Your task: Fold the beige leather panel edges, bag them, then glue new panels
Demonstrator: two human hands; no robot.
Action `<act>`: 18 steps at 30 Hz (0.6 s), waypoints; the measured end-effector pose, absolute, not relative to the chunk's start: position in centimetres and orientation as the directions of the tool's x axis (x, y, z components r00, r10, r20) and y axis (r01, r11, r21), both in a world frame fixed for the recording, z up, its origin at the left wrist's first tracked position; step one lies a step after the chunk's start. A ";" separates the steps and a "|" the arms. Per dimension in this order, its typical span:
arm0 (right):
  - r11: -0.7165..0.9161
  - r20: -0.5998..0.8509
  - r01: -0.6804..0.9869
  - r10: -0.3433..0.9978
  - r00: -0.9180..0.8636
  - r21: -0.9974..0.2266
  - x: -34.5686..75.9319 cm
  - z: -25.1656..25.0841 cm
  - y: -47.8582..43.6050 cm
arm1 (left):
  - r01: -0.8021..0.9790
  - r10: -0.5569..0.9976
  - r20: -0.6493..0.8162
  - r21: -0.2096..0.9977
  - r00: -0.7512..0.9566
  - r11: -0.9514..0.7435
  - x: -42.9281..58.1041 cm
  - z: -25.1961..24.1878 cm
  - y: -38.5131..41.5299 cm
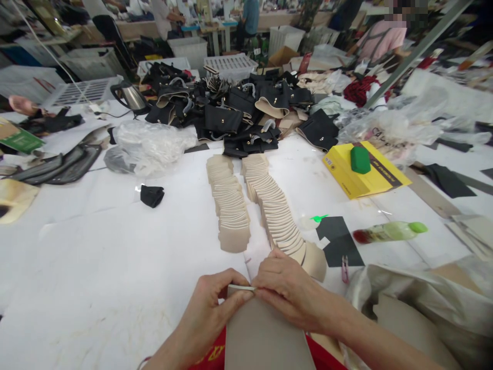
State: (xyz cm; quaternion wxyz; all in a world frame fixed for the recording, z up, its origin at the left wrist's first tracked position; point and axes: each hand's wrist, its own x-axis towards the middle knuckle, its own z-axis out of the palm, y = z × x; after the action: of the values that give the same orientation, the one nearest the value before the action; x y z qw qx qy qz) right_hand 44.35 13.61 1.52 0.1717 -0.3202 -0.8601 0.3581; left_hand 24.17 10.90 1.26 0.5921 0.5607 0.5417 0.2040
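Observation:
A long beige-grey panel (265,334) hangs from the table's near edge toward my lap. My left hand (215,300) pinches the panel's top edge between thumb and fingers. Close beside it, my right hand (287,288) grips the same edge, its fingertips pressed together. Just beyond my hands lie two fanned rows of beige cut pieces, a left row (231,205) and a right row (277,210). The right row's nearest piece lies close to my right hand. What the panel's lower end rests on is hidden.
Black bag pieces (227,110) are heaped at the back. To the right are a yellow box (362,180) with a green block (360,159), a bottle (391,232), pink thread snips (344,269) and a sack (385,280). A kettle (133,97) and plastic bag (150,146) stand left.

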 end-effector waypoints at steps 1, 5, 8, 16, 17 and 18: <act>0.545 0.072 0.429 0.674 -0.736 -0.720 44.3 1.6 13.6 | 0.393 0.864 -0.380 0.887 0.330 0.240 24.1 1.3 11.0; 0.561 0.100 0.411 0.668 -0.737 -0.718 44.3 1.7 13.5 | 0.435 0.899 -0.217 0.900 0.381 0.033 24.0 1.5 11.1; 0.562 0.091 0.419 0.667 -0.739 -0.713 44.5 1.7 13.3 | 0.430 0.898 -0.130 0.900 0.419 -0.070 23.9 1.4 10.9; 0.638 0.181 0.430 0.668 -0.722 -0.638 45.4 2.2 12.8 | 0.443 0.896 0.194 0.815 0.400 -0.374 23.6 0.7 9.9; 0.654 0.216 0.418 0.666 -0.714 -0.631 45.5 2.1 12.7 | 0.452 0.865 0.270 0.765 0.423 -0.460 23.5 0.8 9.8; 0.662 0.245 0.408 0.666 -0.704 -0.629 45.6 2.0 12.6 | 0.468 0.822 0.340 0.694 0.456 -0.547 23.4 0.9 9.6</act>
State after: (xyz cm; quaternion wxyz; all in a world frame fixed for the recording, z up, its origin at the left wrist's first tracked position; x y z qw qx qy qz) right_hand 45.61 12.65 2.04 0.2344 -0.3048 -0.8810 0.2758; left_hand 23.38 9.65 0.93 0.2624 0.8120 0.3973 0.3376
